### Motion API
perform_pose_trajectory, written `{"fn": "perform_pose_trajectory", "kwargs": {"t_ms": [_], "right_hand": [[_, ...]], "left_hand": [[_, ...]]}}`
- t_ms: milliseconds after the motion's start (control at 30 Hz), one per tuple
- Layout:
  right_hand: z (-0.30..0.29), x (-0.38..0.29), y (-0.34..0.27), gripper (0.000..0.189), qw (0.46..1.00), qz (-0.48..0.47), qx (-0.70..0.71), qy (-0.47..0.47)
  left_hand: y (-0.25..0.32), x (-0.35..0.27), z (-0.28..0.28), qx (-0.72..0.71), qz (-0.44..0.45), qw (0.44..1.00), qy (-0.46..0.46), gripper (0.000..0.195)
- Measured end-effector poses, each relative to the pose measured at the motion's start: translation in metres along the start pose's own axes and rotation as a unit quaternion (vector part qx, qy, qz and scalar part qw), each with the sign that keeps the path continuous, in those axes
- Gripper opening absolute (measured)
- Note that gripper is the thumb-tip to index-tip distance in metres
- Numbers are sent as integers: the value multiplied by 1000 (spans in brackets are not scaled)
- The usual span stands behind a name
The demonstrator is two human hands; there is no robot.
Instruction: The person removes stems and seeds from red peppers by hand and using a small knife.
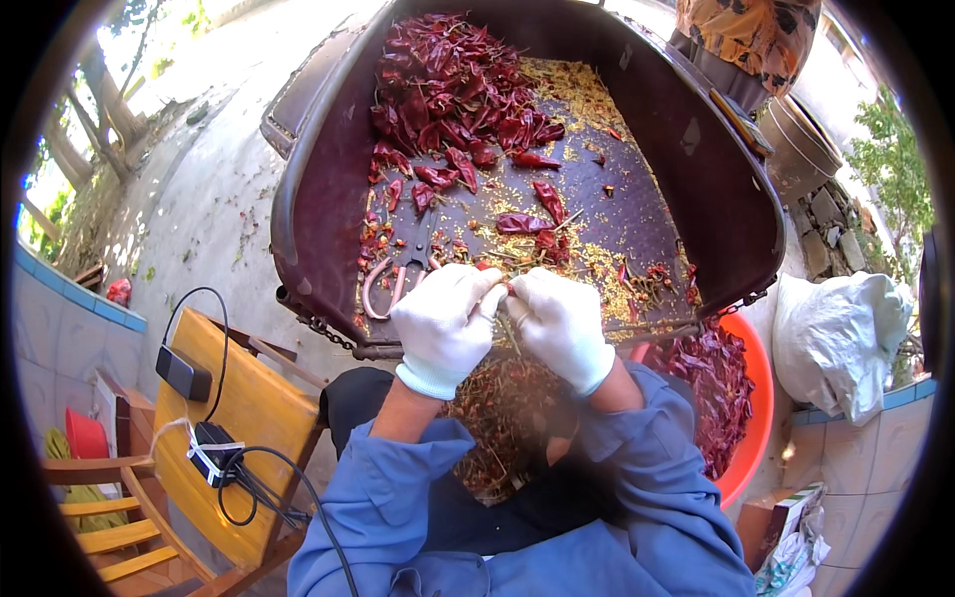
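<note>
My left hand [450,321] and my right hand [559,321], both in white knit gloves, meet fingertip to fingertip at the near edge of a dark red metal cart bed [328,149]. A small red piece of dried chili [509,289] is pinched between them; which hand bears it more is hard to tell. Scissors with pink handles [400,280] lie just left of my left hand. Beyond are loose dried chilies [522,223], scattered yellow seeds [597,298] and a large heap of dried red chilies [448,82]. Below my hands, stems and scraps [500,418] fill the space between my legs.
An orange-red basin [759,403] of chili pieces stands at right, near a white sack [835,336]. A person in patterned clothing [746,37] stands beyond the cart's right side. A wooden chair [231,358] with black devices and cables is at left. Chains hang at the cart's near corners.
</note>
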State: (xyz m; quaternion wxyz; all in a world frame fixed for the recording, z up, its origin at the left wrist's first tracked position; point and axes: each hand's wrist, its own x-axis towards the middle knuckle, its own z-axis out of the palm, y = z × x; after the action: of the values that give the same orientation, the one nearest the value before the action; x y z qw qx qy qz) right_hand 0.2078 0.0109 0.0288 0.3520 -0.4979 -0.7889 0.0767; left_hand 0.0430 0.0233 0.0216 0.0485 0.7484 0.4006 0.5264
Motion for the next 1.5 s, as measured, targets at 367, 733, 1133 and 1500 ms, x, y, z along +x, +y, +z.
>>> {"fn": "perform_pose_trajectory", "kwargs": {"t_ms": [367, 733, 1133, 1500], "right_hand": [[7, -4, -12, 26, 794, 247, 549, -81], [6, -3, 7, 19, 990, 66, 121, -5], [1, -5, 2, 20, 994, -10, 72, 76], [2, 3, 3, 23, 638, 339, 692, -7]], "left_hand": [[-7, -5, -3, -536, -454, 711, -14, 15], [-4, 4, -10, -253, -244, 929, -118, 20], [-6, -6, 2, -51, -96, 993, -53, 7], [-6, -11, 9, -646, -468, 603, 18, 13]]}}
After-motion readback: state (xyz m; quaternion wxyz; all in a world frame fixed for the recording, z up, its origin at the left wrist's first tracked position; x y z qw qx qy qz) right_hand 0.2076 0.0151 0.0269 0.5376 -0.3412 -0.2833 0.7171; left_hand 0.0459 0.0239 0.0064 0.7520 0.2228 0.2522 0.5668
